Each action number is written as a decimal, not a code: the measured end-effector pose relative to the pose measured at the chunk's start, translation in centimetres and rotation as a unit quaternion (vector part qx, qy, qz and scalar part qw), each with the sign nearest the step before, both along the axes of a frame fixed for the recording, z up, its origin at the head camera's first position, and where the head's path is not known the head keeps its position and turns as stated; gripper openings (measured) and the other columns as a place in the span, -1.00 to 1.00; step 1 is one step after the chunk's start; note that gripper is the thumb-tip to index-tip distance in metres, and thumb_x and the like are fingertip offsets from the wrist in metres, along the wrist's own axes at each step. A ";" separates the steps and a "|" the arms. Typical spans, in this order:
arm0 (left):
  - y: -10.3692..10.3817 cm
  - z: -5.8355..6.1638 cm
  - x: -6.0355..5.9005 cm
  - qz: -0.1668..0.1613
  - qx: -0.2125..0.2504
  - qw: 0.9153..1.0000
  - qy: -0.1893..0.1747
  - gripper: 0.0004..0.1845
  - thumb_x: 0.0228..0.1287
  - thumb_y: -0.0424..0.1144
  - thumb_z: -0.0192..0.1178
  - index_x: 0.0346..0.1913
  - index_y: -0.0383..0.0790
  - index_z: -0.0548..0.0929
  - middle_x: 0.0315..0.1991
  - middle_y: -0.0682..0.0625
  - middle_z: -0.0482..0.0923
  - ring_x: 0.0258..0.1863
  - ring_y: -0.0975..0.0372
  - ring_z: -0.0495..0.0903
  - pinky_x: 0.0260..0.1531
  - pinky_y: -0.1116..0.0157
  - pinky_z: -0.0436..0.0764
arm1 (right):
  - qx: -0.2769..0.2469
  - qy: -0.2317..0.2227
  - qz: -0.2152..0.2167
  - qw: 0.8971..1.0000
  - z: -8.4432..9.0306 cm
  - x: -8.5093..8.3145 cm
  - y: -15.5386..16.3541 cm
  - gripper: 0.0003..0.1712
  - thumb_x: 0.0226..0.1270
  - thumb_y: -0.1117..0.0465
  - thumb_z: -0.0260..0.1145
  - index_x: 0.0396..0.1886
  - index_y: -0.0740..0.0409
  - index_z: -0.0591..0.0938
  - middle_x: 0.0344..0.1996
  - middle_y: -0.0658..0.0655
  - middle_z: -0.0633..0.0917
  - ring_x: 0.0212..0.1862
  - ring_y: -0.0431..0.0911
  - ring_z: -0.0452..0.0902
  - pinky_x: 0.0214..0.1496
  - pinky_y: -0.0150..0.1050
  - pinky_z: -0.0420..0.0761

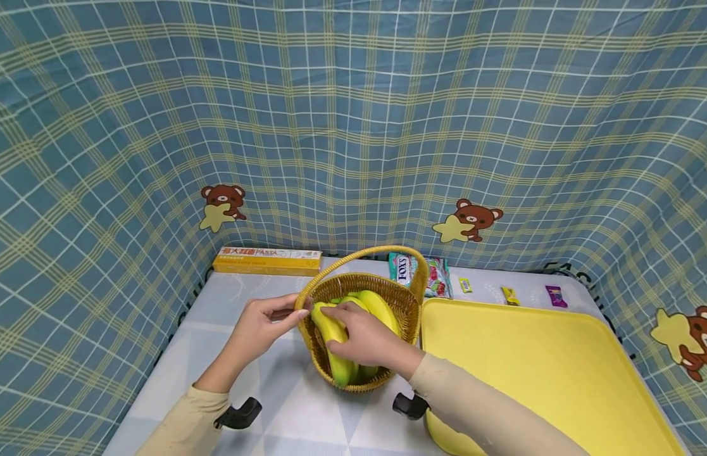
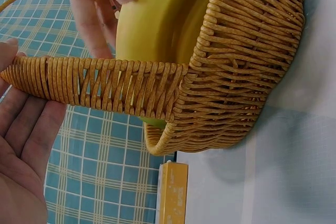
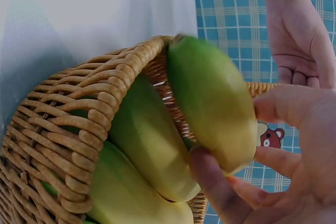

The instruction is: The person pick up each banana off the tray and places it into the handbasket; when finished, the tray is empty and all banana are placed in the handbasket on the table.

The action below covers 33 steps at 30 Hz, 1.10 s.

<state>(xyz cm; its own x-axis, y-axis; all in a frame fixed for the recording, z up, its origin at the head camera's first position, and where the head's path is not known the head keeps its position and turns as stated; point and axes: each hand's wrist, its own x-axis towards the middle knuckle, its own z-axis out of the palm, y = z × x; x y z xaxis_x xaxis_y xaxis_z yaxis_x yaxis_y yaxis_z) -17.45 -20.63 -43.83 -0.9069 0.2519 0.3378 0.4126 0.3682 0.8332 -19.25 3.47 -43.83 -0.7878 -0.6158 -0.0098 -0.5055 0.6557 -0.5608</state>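
Note:
A wicker basket (image 1: 409, 316) with a tall arched handle (image 1: 347, 257) stands on the table, holding several yellow bananas (image 1: 381, 310) with greenish ends. My left hand (image 1: 261, 326) pinches the left side of the handle between thumb and fingers; the left wrist view shows the fingers (image 2: 37, 124) against its woven strip. Reaching into the basket from the right, my right hand (image 1: 364, 334) grips the leftmost banana (image 3: 212, 98), thumb on one side and fingers on the other. Other bananas lie beside it, partly hidden by the basket wall in the right wrist view.
A yellow tray (image 1: 535, 367) lies right of the basket, under my right forearm. Behind stand a pasta box (image 1: 268, 261) at left and a FOX'S candy bag (image 1: 438, 278). Three small wrapped candies, including a purple one (image 1: 556, 296), lie beyond the tray. A plaid curtain (image 1: 353, 126) surrounds the table.

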 end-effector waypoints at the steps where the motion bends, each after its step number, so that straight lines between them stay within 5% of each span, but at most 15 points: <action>1: 0.0 0.0 0.0 0.001 -0.001 1.000 0.001 -0.67 0.42 -0.20 0.32 0.18 -0.18 0.73 -0.02 0.03 0.76 -0.02 0.21 0.74 -0.07 0.37 0.73 | -0.001 0.001 0.001 1.000 0.0 0.0 0.0 -0.29 0.38 0.02 0.33 0.51 0.00 0.44 0.30 0.15 0.51 0.10 -0.12 0.54 0.00 -0.31 0.61; 12: 0.0 -0.1 -0.2 0.005 -0.006 1.000 0.000 -0.68 0.41 -0.17 0.34 0.14 -0.17 0.75 -0.05 0.05 0.77 -0.03 0.21 0.74 -0.08 0.33 0.74 | 0.060 0.059 0.014 0.996 -0.6 0.1 -1.3 -0.38 0.39 -0.02 0.43 0.36 0.12 0.59 0.26 0.18 0.56 0.18 -0.04 0.57 0.20 -0.23 0.63; 18: 0.1 0.0 -0.1 0.001 -0.003 1.000 0.000 -0.67 0.41 -0.15 0.34 0.15 -0.16 0.75 -0.05 0.08 0.77 -0.02 0.22 0.74 -0.07 0.33 0.74 | 0.083 0.014 0.050 0.995 0.2 -0.1 -0.9 -0.32 0.41 0.08 0.41 0.46 0.12 0.48 0.35 0.18 0.51 0.29 -0.05 0.50 0.33 -0.19 0.55; 22: 0.1 -0.1 -0.1 0.004 -0.001 1.000 -0.006 -0.67 0.40 -0.14 0.35 0.15 -0.15 0.75 -0.05 0.09 0.77 -0.02 0.23 0.74 -0.07 0.33 0.74 | 0.086 0.001 0.065 0.994 0.2 -0.3 -0.8 -0.29 0.37 0.08 0.46 0.47 0.07 0.48 0.35 0.15 0.51 0.29 -0.08 0.49 0.31 -0.22 0.55; 33: 0.0 0.0 -0.1 0.001 -0.006 1.000 -0.005 -0.68 0.42 -0.18 0.33 0.16 -0.15 0.74 -0.02 0.05 0.76 -0.02 0.22 0.74 -0.05 0.34 0.73 | 0.110 0.055 0.070 0.990 -0.7 -0.1 -1.6 -0.26 0.21 -0.07 0.55 0.36 0.04 0.58 0.20 0.10 0.59 0.14 -0.14 0.55 0.21 -0.29 0.59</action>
<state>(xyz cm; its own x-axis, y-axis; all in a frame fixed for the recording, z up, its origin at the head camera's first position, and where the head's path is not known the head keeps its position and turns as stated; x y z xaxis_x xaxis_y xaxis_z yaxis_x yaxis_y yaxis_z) -17.52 -20.65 -43.81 -0.9104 0.2538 0.3266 0.4043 0.3787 0.8326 -19.39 1.89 -44.54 -0.6985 -0.7117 -0.0750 -0.6505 0.6751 -0.3481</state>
